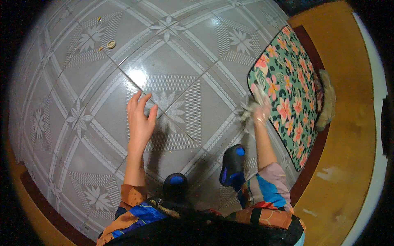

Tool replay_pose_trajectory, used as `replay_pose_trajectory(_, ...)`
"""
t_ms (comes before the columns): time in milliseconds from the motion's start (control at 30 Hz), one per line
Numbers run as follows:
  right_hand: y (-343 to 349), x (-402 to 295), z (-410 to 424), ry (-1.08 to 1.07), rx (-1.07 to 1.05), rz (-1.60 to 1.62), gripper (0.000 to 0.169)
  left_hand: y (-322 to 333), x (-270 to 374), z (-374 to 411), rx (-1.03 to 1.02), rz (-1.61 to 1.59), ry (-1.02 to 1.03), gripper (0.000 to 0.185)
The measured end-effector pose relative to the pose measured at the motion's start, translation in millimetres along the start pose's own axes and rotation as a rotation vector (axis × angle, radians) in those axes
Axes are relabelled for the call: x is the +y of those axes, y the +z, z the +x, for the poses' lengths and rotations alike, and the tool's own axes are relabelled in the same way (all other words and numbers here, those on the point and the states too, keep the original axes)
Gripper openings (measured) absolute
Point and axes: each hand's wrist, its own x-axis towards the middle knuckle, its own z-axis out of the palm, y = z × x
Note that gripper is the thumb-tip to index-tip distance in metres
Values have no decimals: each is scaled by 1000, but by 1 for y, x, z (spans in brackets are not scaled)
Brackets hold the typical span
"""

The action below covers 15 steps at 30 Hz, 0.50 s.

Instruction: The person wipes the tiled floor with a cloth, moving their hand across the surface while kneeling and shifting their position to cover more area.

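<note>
My left hand [141, 117] is held over the patterned grey floor tiles [117, 92], its fingers curled but apart and nothing in them. Crumpled whitish, partly see-through material [261, 95] is bunched in and around my right hand [261, 112], beside the left edge of a green mat with pink flowers [284, 92]. Blurred grey-white strands or folds [245, 113] hang beside that hand. Blur and glare hide its fingertips, and whether part of the material is a glove cannot be told.
A small round cream ring [111, 44] and little yellowish bits [99, 19] lie on the tiles at the upper left. Dark shoes with blue patches [233, 166] are below my hands. A fuzzy tan object [327, 100] lies past the mat, on a brown wooden surface [347, 117].
</note>
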Motion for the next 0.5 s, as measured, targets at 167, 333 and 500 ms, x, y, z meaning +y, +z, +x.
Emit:
replay_pose_trajectory(167,-30,132,-41,116,-100,-731,45,-29,-15,-11,-11,94,-90,35)
replay_pose_trajectory(333,99,78,-52,16,181,-414,44,-46,-23,-22,-53,198,-143,37)
replay_pose_trajectory(500,238,-106,-25,-101,-239,-36,53,-59,-27,-38,-147,296,-119,38)
